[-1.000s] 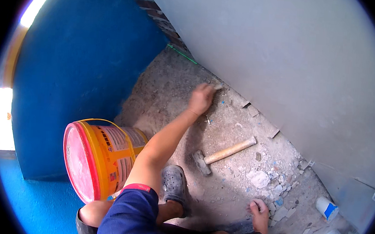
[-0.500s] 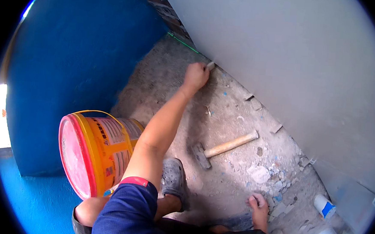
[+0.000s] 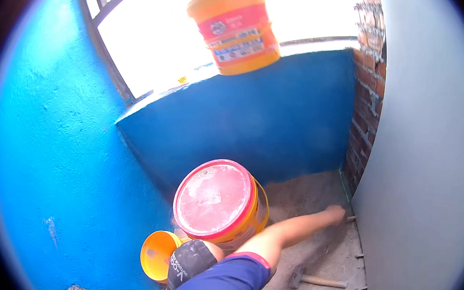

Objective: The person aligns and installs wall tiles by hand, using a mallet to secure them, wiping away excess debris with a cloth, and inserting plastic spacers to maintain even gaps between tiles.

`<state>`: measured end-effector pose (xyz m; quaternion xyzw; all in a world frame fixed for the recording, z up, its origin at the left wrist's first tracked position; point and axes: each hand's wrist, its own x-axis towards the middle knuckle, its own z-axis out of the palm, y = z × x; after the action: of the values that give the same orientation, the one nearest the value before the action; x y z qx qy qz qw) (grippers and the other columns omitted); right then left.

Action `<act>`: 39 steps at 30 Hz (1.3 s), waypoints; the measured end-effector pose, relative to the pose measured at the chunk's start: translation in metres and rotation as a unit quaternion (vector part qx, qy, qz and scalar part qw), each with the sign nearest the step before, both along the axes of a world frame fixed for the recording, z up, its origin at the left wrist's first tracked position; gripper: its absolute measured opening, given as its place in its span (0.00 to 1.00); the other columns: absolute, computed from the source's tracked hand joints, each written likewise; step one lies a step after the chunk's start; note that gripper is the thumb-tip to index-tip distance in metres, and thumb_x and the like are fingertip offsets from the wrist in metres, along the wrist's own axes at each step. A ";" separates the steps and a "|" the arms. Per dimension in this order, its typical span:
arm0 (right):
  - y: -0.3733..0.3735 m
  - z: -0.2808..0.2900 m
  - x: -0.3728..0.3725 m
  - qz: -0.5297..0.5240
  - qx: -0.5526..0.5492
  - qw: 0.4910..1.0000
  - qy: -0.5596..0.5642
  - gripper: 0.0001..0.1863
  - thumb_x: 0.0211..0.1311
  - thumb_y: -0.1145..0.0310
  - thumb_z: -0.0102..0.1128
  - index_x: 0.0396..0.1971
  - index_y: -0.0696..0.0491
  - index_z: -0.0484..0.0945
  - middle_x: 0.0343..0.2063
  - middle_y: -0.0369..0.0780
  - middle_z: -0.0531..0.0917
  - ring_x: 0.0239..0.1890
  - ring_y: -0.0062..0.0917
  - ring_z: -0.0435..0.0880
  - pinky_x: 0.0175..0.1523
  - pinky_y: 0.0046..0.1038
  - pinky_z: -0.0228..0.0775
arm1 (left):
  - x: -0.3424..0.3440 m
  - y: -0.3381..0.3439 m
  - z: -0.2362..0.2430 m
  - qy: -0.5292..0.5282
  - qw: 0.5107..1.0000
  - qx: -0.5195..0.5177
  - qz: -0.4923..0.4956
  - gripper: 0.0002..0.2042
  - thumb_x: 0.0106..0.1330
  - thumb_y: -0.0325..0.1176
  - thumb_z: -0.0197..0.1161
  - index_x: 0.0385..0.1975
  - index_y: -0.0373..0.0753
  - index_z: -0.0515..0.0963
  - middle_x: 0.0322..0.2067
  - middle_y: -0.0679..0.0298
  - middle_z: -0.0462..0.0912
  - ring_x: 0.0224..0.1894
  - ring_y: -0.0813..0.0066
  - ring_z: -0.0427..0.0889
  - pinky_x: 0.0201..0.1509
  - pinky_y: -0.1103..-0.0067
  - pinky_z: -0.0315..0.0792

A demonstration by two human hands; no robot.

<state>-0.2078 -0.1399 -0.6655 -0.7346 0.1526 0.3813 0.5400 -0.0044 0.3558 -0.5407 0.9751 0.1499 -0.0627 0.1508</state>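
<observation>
Blue walls [image 3: 254,125] wrap this corner, a bright window [image 3: 159,39] blazing above them, with a strip of bare brickwork [image 3: 366,100] beyond the left hand [image 3: 335,214] and a tall grey panel [image 3: 420,156] rising just to its right. And down at the panel's foot is where the action is! That left hand is at full stretch low over the dusty floor [image 3: 292,196], fingers closed around a small pale piece [image 3: 350,219], its end poking out toward the panel's lower edge; whether the two touch, I can't tell. Right hand? Out of view, so no call on its state. Just past the left hand, a thin green strip [image 3: 345,185] runs along the base. Nearer the body from that hand lies a hammer [image 3: 323,281], flat on the floor, handle pointing toward the panel. Over to the hand's left, a big bucket [image 3: 215,197] wears its pink lid, and farther left an open yellow bucket [image 3: 157,256] shows its inside beside the knee [image 3: 195,262]. High beyond the hand, another orange-yellow bucket [image 3: 239,34] stands out against the glare.
</observation>
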 end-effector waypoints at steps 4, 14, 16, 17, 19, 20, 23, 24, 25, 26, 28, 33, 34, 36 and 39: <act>-0.025 -0.013 0.056 -0.022 -0.048 0.994 -0.094 0.25 0.64 0.57 0.63 0.54 0.57 0.72 0.38 0.44 0.83 0.41 0.32 0.80 0.47 0.34 0.74 | -0.013 -0.002 0.065 0.120 0.945 0.113 -0.282 0.09 0.52 0.31 0.60 0.29 0.38 0.85 0.32 0.52 0.85 0.38 0.53 0.85 0.40 0.65 0.78; 0.062 0.112 0.062 0.224 0.050 0.959 -0.168 0.23 0.68 0.57 0.56 0.54 0.58 0.73 0.46 0.45 0.78 0.43 0.30 0.77 0.48 0.31 0.70 | -0.233 0.017 0.197 0.005 0.988 -0.071 -0.134 0.22 0.47 0.26 0.58 0.47 0.39 0.80 0.35 0.48 0.84 0.43 0.50 0.82 0.46 0.63 0.75; 0.097 0.107 0.047 0.135 0.145 0.972 -0.127 0.14 0.65 0.63 0.58 0.40 0.60 0.77 0.29 0.37 0.79 0.29 0.18 0.75 0.36 0.22 0.69 | -0.272 0.022 0.205 0.004 0.988 -0.136 -0.072 0.27 0.47 0.24 0.57 0.54 0.39 0.77 0.40 0.47 0.83 0.46 0.50 0.81 0.48 0.64 0.75; 0.094 0.120 0.038 0.158 0.121 0.972 -0.123 0.15 0.65 0.63 0.58 0.42 0.61 0.77 0.31 0.38 0.80 0.32 0.20 0.77 0.39 0.23 0.70 | -0.282 0.024 0.208 0.000 0.986 -0.157 -0.055 0.28 0.48 0.23 0.56 0.55 0.38 0.76 0.39 0.49 0.82 0.45 0.54 0.80 0.47 0.67 0.75; 0.088 0.137 0.027 0.211 0.066 0.969 -0.112 0.18 0.66 0.63 0.58 0.44 0.64 0.77 0.35 0.41 0.83 0.38 0.23 0.80 0.44 0.25 0.72 | -0.299 0.026 0.211 -0.012 0.983 -0.186 -0.003 0.28 0.49 0.20 0.54 0.57 0.38 0.73 0.38 0.54 0.81 0.43 0.62 0.79 0.47 0.72 0.74; 0.068 0.107 0.006 0.134 0.120 0.977 -0.116 0.18 0.65 0.63 0.59 0.45 0.62 0.77 0.37 0.42 0.84 0.40 0.25 0.81 0.46 0.27 0.72 | -0.308 0.027 0.214 -0.014 0.979 -0.199 0.030 0.29 0.50 0.19 0.53 0.58 0.37 0.72 0.37 0.57 0.80 0.42 0.65 0.79 0.47 0.74 0.74; 0.049 0.110 -0.012 0.134 0.028 0.984 -0.119 0.16 0.63 0.61 0.61 0.42 0.59 0.80 0.36 0.43 0.84 0.40 0.27 0.82 0.47 0.28 0.72 | -0.316 0.042 0.199 -0.025 0.961 -0.259 0.097 0.30 0.52 0.15 0.50 0.61 0.36 0.69 0.35 0.64 0.77 0.39 0.77 0.77 0.47 0.81 0.72; 0.022 0.115 -0.018 0.125 -0.001 0.984 -0.125 0.16 0.62 0.61 0.61 0.42 0.58 0.80 0.35 0.44 0.84 0.40 0.27 0.82 0.47 0.29 0.72 | -0.296 0.038 0.198 -0.019 0.956 -0.279 0.085 0.31 0.53 0.14 0.49 0.62 0.36 0.68 0.35 0.67 0.76 0.38 0.80 0.76 0.46 0.84 0.72; -0.012 0.113 -0.017 0.063 -0.031 0.990 -0.124 0.16 0.62 0.61 0.61 0.42 0.58 0.80 0.35 0.44 0.84 0.40 0.27 0.82 0.47 0.29 0.72 | -0.261 0.028 0.200 0.004 0.950 -0.300 0.081 0.32 0.53 0.13 0.48 0.63 0.35 0.66 0.41 0.63 0.77 0.44 0.79 0.77 0.54 0.82 0.71; -0.044 0.110 -0.027 0.025 -0.059 0.990 -0.126 0.16 0.62 0.60 0.61 0.42 0.57 0.80 0.35 0.44 0.84 0.40 0.28 0.83 0.46 0.29 0.72 | -0.220 0.013 0.211 0.050 0.947 -0.314 0.055 0.31 0.55 0.12 0.48 0.63 0.33 0.65 0.45 0.60 0.78 0.48 0.76 0.77 0.56 0.80 0.71; -0.109 0.109 -0.073 -0.065 -0.112 0.985 -0.110 0.16 0.61 0.60 0.61 0.42 0.56 0.80 0.35 0.44 0.84 0.39 0.29 0.83 0.46 0.29 0.72 | -0.183 -0.010 0.208 0.063 0.945 -0.319 0.017 0.29 0.58 0.12 0.49 0.63 0.31 0.64 0.47 0.60 0.78 0.52 0.71 0.78 0.56 0.79 0.71; -0.191 0.131 -0.194 -0.261 -0.232 0.936 -0.037 0.18 0.62 0.56 0.59 0.42 0.56 0.80 0.37 0.47 0.84 0.38 0.34 0.83 0.45 0.33 0.72 | -0.124 -0.057 0.210 0.195 0.929 -0.005 -0.316 0.12 0.68 0.24 0.52 0.49 0.31 0.75 0.42 0.53 0.82 0.45 0.65 0.82 0.54 0.74 0.72; -0.203 0.139 -0.224 -0.323 -0.239 0.915 -0.031 0.18 0.62 0.57 0.59 0.42 0.57 0.80 0.37 0.47 0.84 0.38 0.35 0.83 0.46 0.33 0.72 | -0.112 -0.045 0.200 0.253 0.899 -0.018 -0.357 0.13 0.69 0.25 0.51 0.51 0.33 0.77 0.41 0.55 0.82 0.45 0.69 0.81 0.55 0.74 0.71; -0.222 0.146 -0.299 -0.408 -0.261 0.875 -0.001 0.18 0.62 0.57 0.59 0.41 0.57 0.80 0.36 0.48 0.84 0.39 0.36 0.83 0.46 0.34 0.72 | -0.100 -0.096 0.187 0.315 0.864 0.006 -0.394 0.13 0.69 0.25 0.51 0.50 0.33 0.76 0.41 0.54 0.82 0.45 0.67 0.81 0.55 0.73 0.71; -0.222 0.145 -0.417 -0.468 -0.378 0.799 0.015 0.17 0.62 0.58 0.58 0.36 0.59 0.79 0.32 0.49 0.84 0.37 0.37 0.84 0.44 0.35 0.73 | -0.104 -0.180 0.163 0.332 0.819 0.033 -0.466 0.13 0.68 0.25 0.52 0.50 0.33 0.76 0.41 0.53 0.82 0.45 0.65 0.80 0.55 0.72 0.71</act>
<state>-0.6244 -0.3616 -0.5203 -0.7137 0.6180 0.0055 0.3297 -0.1083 0.1760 -0.3776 0.8527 -0.2799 -0.4409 0.0126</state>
